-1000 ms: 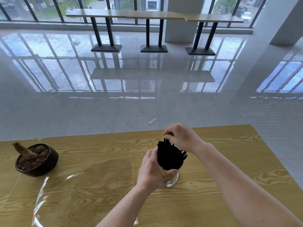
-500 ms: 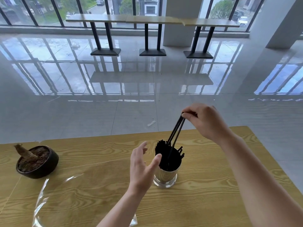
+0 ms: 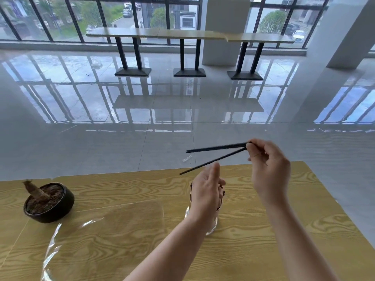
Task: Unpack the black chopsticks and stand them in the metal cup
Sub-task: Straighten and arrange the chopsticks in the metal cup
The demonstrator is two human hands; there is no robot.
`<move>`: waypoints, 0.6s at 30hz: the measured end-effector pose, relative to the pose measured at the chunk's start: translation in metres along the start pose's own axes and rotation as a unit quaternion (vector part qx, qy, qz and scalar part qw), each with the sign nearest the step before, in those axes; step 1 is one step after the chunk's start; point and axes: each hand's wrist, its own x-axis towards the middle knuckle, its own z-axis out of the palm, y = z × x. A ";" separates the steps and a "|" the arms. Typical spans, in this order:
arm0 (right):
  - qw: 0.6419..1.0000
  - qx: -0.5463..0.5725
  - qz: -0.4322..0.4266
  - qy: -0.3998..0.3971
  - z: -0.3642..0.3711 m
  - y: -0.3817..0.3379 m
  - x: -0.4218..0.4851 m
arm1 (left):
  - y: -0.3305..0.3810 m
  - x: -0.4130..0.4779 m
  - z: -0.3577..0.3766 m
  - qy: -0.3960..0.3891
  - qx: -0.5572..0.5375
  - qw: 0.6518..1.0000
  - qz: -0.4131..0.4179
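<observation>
Pinching right-hand fingers (image 3: 256, 148) on thin black chopsticks (image 3: 215, 157), tips splayed apart; left hand (image 3: 206, 191) loosely spread.

Wooden table (image 3: 284, 230) in a bright, glass-walled room with a glossy tiled floor (image 3: 101, 142).

The near table has a yellow wood-grain top. At its left sits a round black pot (image 3: 51, 207) filled with dark soil, with a short brown stump (image 3: 33, 190) leaning up out of it. A sheet of clear plastic wrap (image 3: 85, 226) lies flat on the tabletop just beside the pot, its near edge crinkled and catching light. Across the floor, a long bar-height counter (image 3: 188, 35) stands on three pairs of black legs before tall dark-framed windows (image 3: 60, 17). A white pillar (image 3: 225, 29) rises behind it. Outside, trees and parked cars (image 3: 298, 35) show.
</observation>
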 end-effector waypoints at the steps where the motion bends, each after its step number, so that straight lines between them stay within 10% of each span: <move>1: 0.999 0.019 0.020 0.019 0.001 0.000 -0.013 | 0.008 0.005 0.004 0.023 -0.094 0.993 -0.071; 10: 0.905 0.248 0.344 0.031 0.028 0.024 -0.093 | 0.015 0.027 -0.012 0.075 -0.215 0.970 -0.082; 18: 0.874 0.281 0.369 -0.144 0.012 0.023 -0.077 | 0.011 0.024 -0.041 0.050 -0.039 0.997 0.042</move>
